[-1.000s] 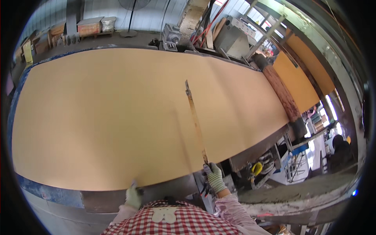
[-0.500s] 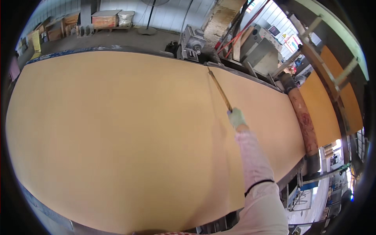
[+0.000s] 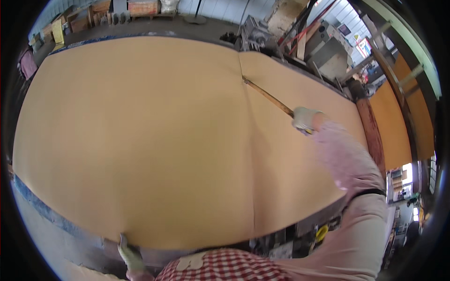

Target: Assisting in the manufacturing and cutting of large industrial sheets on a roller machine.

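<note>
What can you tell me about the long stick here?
The stick is slim, straight and brown, perhaps wooden, with a darker tip. Gripped at one end in the gloved right hand, it slants across the tan sheet. Its tip is at a thin dark line that runs to the sheet's far edge; the tip's exact form is unclear.

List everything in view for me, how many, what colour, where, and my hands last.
Large flat tan sheet: one, tan, across the middle
Long thin stick-like tool: one, brown, above the sheet's right half
Cylindrical roller: one, reddish-brown, at the sheet's right end
Flat panels: two, orange, beyond the roller
Boxy metal cabinet: one, grey, far right
Checked apron: one, red and white, bottom centre
Background clutter: too small to count
Gloved left hand: one, pale, at the sheet's near edge
Gloved right hand: one, pale, gripping the tool
</note>
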### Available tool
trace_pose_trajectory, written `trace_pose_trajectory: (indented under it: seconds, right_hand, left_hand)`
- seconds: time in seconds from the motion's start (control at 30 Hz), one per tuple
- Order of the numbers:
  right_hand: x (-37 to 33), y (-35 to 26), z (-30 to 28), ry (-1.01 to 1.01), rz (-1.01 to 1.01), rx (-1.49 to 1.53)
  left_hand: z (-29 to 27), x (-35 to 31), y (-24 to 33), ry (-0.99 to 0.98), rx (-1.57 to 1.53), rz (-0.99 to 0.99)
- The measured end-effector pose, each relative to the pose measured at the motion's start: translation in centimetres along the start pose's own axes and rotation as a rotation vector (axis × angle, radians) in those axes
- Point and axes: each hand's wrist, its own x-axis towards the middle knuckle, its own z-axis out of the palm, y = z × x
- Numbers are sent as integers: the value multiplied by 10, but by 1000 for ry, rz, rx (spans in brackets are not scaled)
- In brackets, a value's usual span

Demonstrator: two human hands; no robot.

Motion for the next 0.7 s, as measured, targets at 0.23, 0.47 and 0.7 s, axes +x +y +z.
trace_pose_trajectory:
  seconds: [0.23,0.47,0.7]
  right_hand:
    - [-321,-51,122,-328,139,300]
    - [-532,-101,244,-436,162,502]
    - [-586,-70,265,-178,70,741]
  left_hand:
    - [-81,79,22,-75,-226,205]
    - [-115,172,54,221,-208,132]
    - [-139,146,75,340,-52,531]
